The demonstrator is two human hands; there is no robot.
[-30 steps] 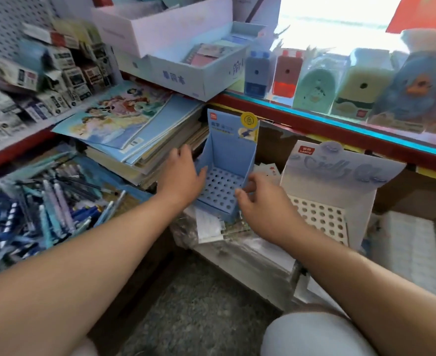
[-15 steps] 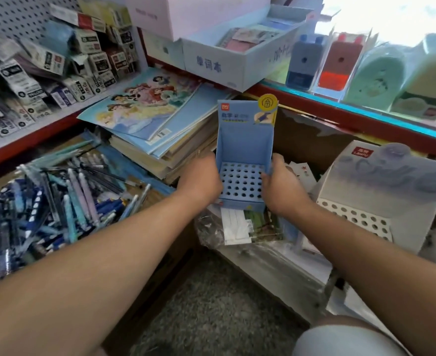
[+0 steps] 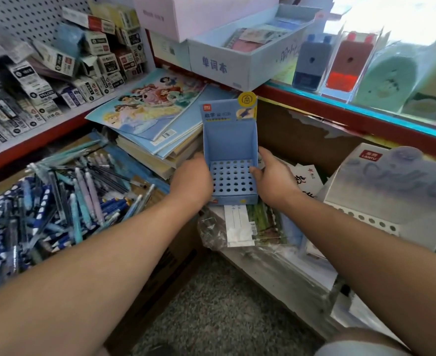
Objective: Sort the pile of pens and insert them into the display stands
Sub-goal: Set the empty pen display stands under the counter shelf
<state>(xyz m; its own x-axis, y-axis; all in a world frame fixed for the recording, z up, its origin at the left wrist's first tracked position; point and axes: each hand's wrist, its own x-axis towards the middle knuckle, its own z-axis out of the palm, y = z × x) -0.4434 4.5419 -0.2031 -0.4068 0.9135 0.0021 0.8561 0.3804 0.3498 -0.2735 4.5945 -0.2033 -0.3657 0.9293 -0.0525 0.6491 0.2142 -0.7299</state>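
My left grip [image 3: 191, 179] and right grip [image 3: 273, 176] clamp opposite sides of the blue cardboard display stand [image 3: 229, 140], which stands upright between them with its holed base showing. The loose pile of blue and pastel pens [image 3: 57, 201] lies apart to my left.

Both forearms reach forward, left hand [image 3: 191, 179] and right hand [image 3: 273, 176] gripping the blue display stand [image 3: 229, 140] by its sides.
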